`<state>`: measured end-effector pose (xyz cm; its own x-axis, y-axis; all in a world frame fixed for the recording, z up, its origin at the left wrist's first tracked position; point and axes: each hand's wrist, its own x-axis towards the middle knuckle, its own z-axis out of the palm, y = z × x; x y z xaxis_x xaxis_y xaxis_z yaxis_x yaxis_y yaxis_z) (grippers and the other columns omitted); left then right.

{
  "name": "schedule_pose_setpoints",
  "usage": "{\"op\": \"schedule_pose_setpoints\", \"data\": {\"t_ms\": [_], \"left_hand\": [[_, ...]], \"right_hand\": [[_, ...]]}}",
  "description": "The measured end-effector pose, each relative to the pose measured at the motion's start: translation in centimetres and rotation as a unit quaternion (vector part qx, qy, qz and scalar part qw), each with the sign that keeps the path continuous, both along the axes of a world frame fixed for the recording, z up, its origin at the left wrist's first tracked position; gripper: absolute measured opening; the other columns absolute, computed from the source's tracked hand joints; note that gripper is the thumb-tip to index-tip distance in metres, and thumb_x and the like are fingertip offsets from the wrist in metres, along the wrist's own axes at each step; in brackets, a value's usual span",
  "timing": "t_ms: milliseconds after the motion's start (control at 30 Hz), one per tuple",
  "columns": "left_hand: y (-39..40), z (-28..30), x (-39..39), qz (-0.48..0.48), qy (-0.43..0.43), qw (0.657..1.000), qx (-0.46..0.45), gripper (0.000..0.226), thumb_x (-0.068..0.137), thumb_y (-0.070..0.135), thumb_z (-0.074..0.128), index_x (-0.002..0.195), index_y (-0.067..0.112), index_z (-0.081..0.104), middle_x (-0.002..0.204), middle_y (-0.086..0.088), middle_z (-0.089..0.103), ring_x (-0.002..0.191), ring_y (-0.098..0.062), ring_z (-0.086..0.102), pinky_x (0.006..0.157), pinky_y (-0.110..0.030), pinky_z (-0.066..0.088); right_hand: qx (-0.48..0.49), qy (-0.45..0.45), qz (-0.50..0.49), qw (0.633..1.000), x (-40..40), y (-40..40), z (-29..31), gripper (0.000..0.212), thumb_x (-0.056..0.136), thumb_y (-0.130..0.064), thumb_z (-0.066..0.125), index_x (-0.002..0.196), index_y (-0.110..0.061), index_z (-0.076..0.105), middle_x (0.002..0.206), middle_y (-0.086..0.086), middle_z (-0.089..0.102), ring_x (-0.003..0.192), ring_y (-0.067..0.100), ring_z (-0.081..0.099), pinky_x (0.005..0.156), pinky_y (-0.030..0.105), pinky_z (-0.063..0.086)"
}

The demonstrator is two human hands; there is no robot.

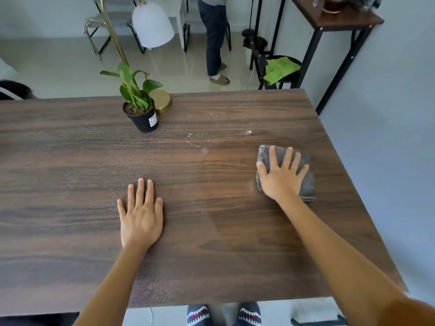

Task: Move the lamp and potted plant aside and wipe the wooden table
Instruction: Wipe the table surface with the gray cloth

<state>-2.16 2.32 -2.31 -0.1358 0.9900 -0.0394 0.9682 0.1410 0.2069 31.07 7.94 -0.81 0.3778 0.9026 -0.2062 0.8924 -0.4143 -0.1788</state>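
Note:
The dark wooden table (70,161) fills the view. A potted plant (140,109) in a black pot stands near the far edge, left of centre. Right behind it is the lamp's round brass base (162,100); its brass stem rises to a white shade (151,24). My right hand (281,175) presses flat, fingers spread, on a folded grey cloth (306,184) near the table's right edge. My left hand (141,212) lies flat and open on the bare wood. White crumbs and specks (197,137) are scattered between the plant and the cloth.
A person stands on the tiled floor beyond the table (215,38). A black chair with a green cloth (281,69) and a tall dark shelf (334,20) are at the far right. Chairs stand at the back left. A grey wall runs along the right.

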Motion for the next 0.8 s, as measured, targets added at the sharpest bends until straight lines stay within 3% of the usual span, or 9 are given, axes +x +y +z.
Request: {"op": "schedule_pose_setpoints", "data": {"t_ms": [133, 233, 300, 400, 500, 567, 667, 733, 800], "left_hand": [[-0.1, -0.1, -0.3, -0.002, 0.006, 1.0, -0.011, 0.057, 0.098, 0.041, 0.021, 0.151, 0.023, 0.01, 0.161, 0.002, 0.004, 0.148, -0.021, -0.003, 0.118, -0.051, 0.002], [-0.2, -0.3, -0.5, -0.01, 0.008, 1.0, -0.012, 0.057, 0.098, 0.042, 0.019, 0.151, 0.023, 0.008, 0.161, 0.002, 0.002, 0.147, -0.02, -0.005, 0.118, -0.049, 0.001], [-0.1, -0.2, -0.4, -0.01, 0.005, 1.0, -0.01, 0.057, 0.098, 0.042, 0.019, 0.151, 0.022, 0.01, 0.161, 0.001, 0.003, 0.147, -0.021, -0.003, 0.117, -0.05, 0.002], [0.0, -0.2, 0.0, -0.011, 0.009, 1.0, -0.005, 0.058, 0.098, 0.043, 0.018, 0.151, 0.022, 0.011, 0.161, 0.0, 0.004, 0.147, -0.023, -0.002, 0.117, -0.052, 0.002], [-0.2, -0.1, -0.3, -0.014, 0.013, 1.0, -0.009, 0.058, 0.098, 0.042, 0.018, 0.151, 0.021, 0.011, 0.161, -0.001, 0.005, 0.147, -0.024, -0.002, 0.116, -0.053, 0.002], [-0.4, -0.1, -0.1, -0.022, 0.018, 1.0, -0.011, 0.057, 0.098, 0.042, 0.018, 0.151, 0.021, 0.012, 0.161, -0.002, 0.006, 0.147, -0.025, -0.001, 0.116, -0.054, 0.003], [-0.1, -0.2, -0.7, -0.014, 0.014, 1.0, -0.011, 0.057, 0.098, 0.041, 0.019, 0.151, 0.02, 0.013, 0.161, -0.002, 0.007, 0.147, -0.026, 0.0, 0.116, -0.054, 0.003], [-0.2, -0.3, -0.8, -0.016, 0.017, 1.0, -0.009, 0.057, 0.098, 0.041, 0.019, 0.151, 0.02, 0.013, 0.161, -0.002, 0.007, 0.147, -0.025, -0.001, 0.116, -0.054, 0.002], [-0.2, -0.2, -0.7, -0.024, 0.018, 1.0, -0.007, 0.057, 0.098, 0.041, 0.02, 0.151, 0.02, 0.013, 0.161, -0.003, 0.007, 0.147, -0.025, -0.001, 0.116, -0.054, 0.002]], "right_hand": [[0.07, 0.026, 0.233, 0.97, -10.7, -7.2, -0.7, 0.065, 0.096, -0.063, 0.018, 0.154, -0.034, 0.012, 0.163, 0.013, 0.002, 0.149, 0.036, -0.001, 0.115, 0.063, 0.004], [0.088, 0.024, 0.319, 0.943, -8.0, -16.5, -1.1, 0.061, 0.097, -0.064, 0.021, 0.152, -0.042, 0.013, 0.164, 0.002, 0.006, 0.15, 0.028, 0.003, 0.116, 0.055, 0.006], [0.088, -0.009, 0.256, 0.963, -1.6, -19.9, -1.1, 0.061, 0.095, -0.067, 0.019, 0.151, -0.045, 0.013, 0.163, 0.0, 0.011, 0.15, 0.027, 0.01, 0.116, 0.053, 0.009], [0.031, -0.054, 0.074, 0.995, 6.8, -18.3, -0.4, 0.067, 0.089, -0.071, 0.006, 0.151, -0.046, 0.006, 0.164, 0.005, 0.009, 0.149, 0.03, 0.008, 0.118, 0.056, 0.011], [0.02, -0.032, -0.086, 0.996, 7.1, -10.8, 0.0, 0.074, 0.087, -0.072, 0.003, 0.153, -0.039, 0.004, 0.163, 0.012, 0.002, 0.148, 0.035, -0.001, 0.115, 0.063, 0.005], [0.004, -0.006, -0.097, 0.995, 3.4, -6.4, -0.3, 0.074, 0.09, -0.07, 0.005, 0.154, -0.035, 0.001, 0.163, 0.015, -0.006, 0.148, 0.038, -0.008, 0.114, 0.064, 0.0], [0.024, 0.011, 0.087, 0.996, -7.0, -5.4, -0.7, 0.069, 0.094, -0.066, 0.011, 0.154, -0.034, -0.002, 0.162, 0.014, -0.012, 0.147, 0.037, -0.013, 0.115, 0.062, -0.008], [0.047, 0.029, 0.228, 0.972, -11.9, -9.8, -0.3, 0.066, 0.095, -0.064, 0.016, 0.154, -0.036, 0.002, 0.163, 0.011, -0.01, 0.148, 0.034, -0.013, 0.115, 0.061, -0.007], [0.07, 0.041, 0.303, 0.95, -12.0, -15.7, -0.4, 0.062, 0.096, -0.062, 0.021, 0.153, -0.039, 0.01, 0.164, 0.007, -0.002, 0.15, 0.03, -0.007, 0.118, 0.058, -0.004]]}}
